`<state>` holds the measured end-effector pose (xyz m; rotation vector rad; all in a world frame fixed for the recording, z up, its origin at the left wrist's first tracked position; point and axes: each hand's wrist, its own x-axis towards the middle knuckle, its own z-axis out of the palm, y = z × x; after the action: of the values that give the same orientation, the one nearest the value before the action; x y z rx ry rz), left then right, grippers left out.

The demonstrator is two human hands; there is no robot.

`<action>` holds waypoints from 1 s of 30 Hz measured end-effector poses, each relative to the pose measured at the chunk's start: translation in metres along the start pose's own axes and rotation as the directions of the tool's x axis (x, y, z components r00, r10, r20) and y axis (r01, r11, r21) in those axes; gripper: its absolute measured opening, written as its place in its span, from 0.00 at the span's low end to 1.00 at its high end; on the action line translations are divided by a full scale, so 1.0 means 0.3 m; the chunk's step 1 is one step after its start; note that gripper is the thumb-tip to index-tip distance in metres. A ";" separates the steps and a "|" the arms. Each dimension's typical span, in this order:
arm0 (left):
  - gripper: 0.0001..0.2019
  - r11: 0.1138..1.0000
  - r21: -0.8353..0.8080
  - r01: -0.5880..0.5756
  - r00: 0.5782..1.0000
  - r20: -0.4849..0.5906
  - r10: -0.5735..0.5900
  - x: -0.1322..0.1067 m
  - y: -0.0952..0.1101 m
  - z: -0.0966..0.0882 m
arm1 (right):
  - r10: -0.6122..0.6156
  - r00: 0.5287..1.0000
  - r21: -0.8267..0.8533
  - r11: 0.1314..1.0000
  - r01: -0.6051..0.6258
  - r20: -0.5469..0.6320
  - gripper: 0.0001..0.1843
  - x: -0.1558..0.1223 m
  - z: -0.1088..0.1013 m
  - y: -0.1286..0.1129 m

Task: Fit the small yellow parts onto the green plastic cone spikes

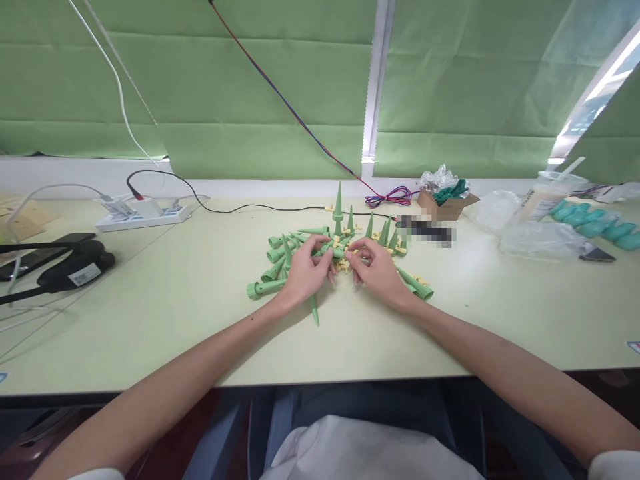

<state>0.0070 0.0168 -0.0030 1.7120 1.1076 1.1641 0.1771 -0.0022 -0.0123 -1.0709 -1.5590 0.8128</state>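
At the centre of the frame, a green plastic piece (337, 253) is pinched by the left hand (309, 267) beside the curled right hand (376, 268), whose grip cannot be told, while, at upper right, dark green material (451, 191) and crumpled clear plastic (439, 178) are held in a cardboard box (442, 209).

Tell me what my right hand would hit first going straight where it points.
Most likely the green piece in your left hand, directly ahead of your right hand; depth is hard to judge, and they may already touch.
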 end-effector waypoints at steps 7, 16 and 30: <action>0.14 0.998 0.057 0.011 0.999 0.032 -0.013 -0.002 0.010 -0.002 | 0.020 0.993 0.219 0.976 0.006 -0.120 0.17 0.013 0.005 0.005; 0.15 0.921 0.343 -0.185 0.981 0.120 0.152 -0.020 0.016 0.001 | -0.010 0.979 0.115 0.993 0.034 -0.206 0.18 0.019 -0.002 0.013; 0.11 0.762 0.509 -0.399 0.886 0.428 0.178 -0.042 0.023 0.000 | -0.284 0.952 -0.369 0.902 0.225 -0.114 0.17 0.006 -0.001 -0.010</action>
<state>0.0060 0.0027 -0.0003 2.5441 1.0492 0.6507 0.1765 -0.0018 -0.0088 -1.1234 -1.6952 0.2594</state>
